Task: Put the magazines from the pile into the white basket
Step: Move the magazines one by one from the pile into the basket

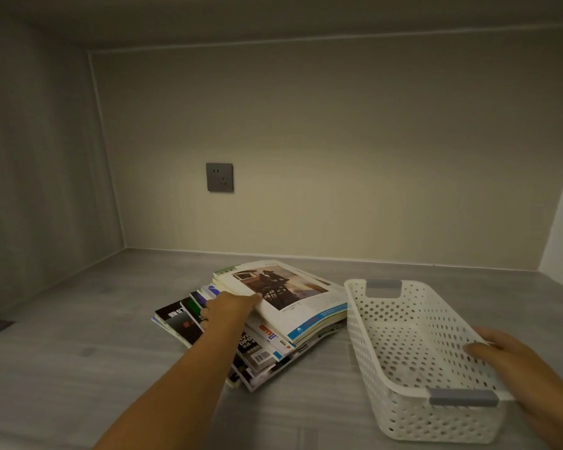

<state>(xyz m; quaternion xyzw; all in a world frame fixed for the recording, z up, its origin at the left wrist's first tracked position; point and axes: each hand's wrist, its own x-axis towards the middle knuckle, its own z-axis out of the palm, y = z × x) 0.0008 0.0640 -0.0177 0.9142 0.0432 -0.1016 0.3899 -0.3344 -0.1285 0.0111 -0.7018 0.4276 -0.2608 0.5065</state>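
Nothing is in the white basket yet: it sits empty at the lower right, just beside the pile in the lower centre, so every magazine is left to move. My left hand pinches the left edge of the top magazine, thumb on the cover. The fingers are tucked underneath, out of sight. My right hand holds the basket's right rim, thumb hooked inside; its other fingers are hidden behind the wall. I can't count the pile, and the lower covers are mostly hidden.
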